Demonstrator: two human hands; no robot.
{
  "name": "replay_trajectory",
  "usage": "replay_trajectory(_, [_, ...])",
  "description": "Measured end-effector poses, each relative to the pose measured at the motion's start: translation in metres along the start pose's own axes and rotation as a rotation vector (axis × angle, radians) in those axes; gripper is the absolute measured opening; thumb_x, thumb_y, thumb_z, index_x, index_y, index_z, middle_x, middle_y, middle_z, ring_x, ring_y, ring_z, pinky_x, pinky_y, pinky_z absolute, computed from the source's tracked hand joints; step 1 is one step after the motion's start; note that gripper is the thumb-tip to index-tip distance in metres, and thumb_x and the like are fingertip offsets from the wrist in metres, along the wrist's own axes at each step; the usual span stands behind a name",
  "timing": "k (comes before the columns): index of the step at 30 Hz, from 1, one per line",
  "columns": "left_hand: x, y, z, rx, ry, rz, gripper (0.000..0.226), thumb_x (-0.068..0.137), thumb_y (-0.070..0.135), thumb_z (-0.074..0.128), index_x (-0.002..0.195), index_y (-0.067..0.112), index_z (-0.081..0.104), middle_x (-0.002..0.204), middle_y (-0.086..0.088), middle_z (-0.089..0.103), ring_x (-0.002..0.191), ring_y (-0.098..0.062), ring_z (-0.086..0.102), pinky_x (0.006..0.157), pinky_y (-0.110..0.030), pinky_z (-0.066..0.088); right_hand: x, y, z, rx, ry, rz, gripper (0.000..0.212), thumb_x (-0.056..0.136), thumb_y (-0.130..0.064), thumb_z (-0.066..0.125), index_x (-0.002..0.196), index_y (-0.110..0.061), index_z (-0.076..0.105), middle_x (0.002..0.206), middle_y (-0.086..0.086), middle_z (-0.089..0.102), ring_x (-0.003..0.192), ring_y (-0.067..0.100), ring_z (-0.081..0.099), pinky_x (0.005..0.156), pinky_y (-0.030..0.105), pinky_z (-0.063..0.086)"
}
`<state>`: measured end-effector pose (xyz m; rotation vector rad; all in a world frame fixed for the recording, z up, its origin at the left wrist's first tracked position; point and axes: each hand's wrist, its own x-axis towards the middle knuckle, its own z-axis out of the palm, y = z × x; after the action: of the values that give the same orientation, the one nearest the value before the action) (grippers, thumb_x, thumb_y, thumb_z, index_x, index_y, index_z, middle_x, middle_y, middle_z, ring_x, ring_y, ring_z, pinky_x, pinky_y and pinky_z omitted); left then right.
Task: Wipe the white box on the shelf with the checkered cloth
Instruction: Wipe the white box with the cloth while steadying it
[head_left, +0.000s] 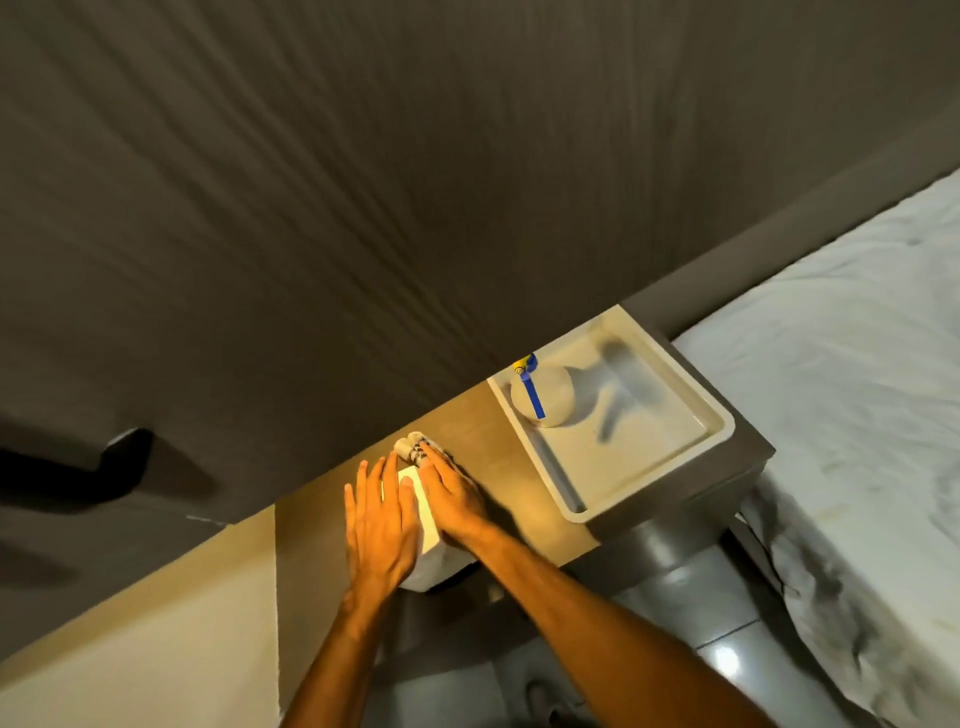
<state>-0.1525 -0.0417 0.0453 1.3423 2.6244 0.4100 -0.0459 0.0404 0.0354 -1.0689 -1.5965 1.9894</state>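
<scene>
White box (422, 512) on shelf (322, 525), near edge overhanging front lip, long axis running away from person toward wall. Left hand (382, 525) flat, fingers spread, palm on box top, gripping nothing. Right hand (454, 491) flat against box right side, fingertips on checkered cloth (418, 448) bunched at box far end. Right hand nearer cloth. Tray (719, 415) right of box.

We take this for a bedroom in a home: a bed with rumpled white sheets (831, 395) beside a wall shelf (483, 426), a dark curtain (415, 182) above, glossy floor tiles (727, 649) below.
</scene>
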Motion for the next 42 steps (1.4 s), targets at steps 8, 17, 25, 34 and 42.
replay_trajectory(8, [0.004, -0.004, 0.004, 0.063, -0.017, 0.006, 0.067, 0.101, 0.049, 0.016, 0.16, 0.019, 0.027, 0.169, -0.006, 0.03, 0.161, -0.024, 0.013, 0.133, -0.052, 0.0, -0.024, 0.049, 0.01, 0.048, 0.154, 0.072, 0.047, 0.108, -0.04, 0.038, 0.154, -0.032, 0.039, 0.156, 0.002, 0.047, 0.14, 0.021, 0.049, 0.112, 0.032, 0.041])
replay_trajectory(17, [0.005, -0.006, 0.007, 0.001, 0.003, 0.019, 0.066, 0.101, 0.05, 0.018, 0.159, 0.02, 0.028, 0.17, -0.005, 0.029, 0.162, -0.022, 0.011, 0.133, -0.051, -0.003, 0.017, 0.008, 0.008, 0.065, 0.086, 0.028, 0.041, 0.109, -0.04, 0.034, 0.145, -0.029, 0.051, 0.143, 0.005, 0.059, 0.124, 0.017, 0.06, 0.096, 0.024, 0.047])
replay_trajectory(25, [0.004, 0.0, 0.004, 0.063, -0.007, 0.005, 0.067, 0.101, 0.048, 0.016, 0.16, 0.018, 0.027, 0.17, -0.007, 0.029, 0.162, -0.025, 0.012, 0.133, -0.053, -0.001, -0.034, 0.058, 0.014, 0.098, 0.19, 0.095, 0.046, 0.108, -0.038, 0.039, 0.153, -0.033, 0.041, 0.148, 0.007, 0.053, 0.12, 0.012, 0.061, 0.091, 0.024, 0.059])
replay_trajectory(34, [0.002, 0.005, 0.0, 0.004, 0.005, 0.021, 0.069, 0.1, 0.049, 0.017, 0.159, 0.016, 0.029, 0.17, -0.008, 0.029, 0.162, -0.025, 0.011, 0.133, -0.05, -0.003, 0.015, 0.013, 0.009, 0.102, 0.087, -0.004, 0.042, 0.109, -0.038, 0.033, 0.15, -0.031, 0.045, 0.143, 0.01, 0.059, 0.126, 0.024, 0.061, 0.106, 0.042, 0.054])
replay_trajectory(42, [0.004, -0.001, 0.003, 0.069, 0.013, 0.008, 0.068, 0.1, 0.048, 0.017, 0.159, 0.017, 0.029, 0.169, -0.01, 0.031, 0.161, -0.028, 0.014, 0.132, -0.052, -0.002, -0.039, 0.074, 0.021, 0.163, 0.224, 0.069, 0.043, 0.107, -0.039, 0.043, 0.149, -0.038, 0.045, 0.147, 0.003, 0.054, 0.129, 0.016, 0.058, 0.098, 0.03, 0.055])
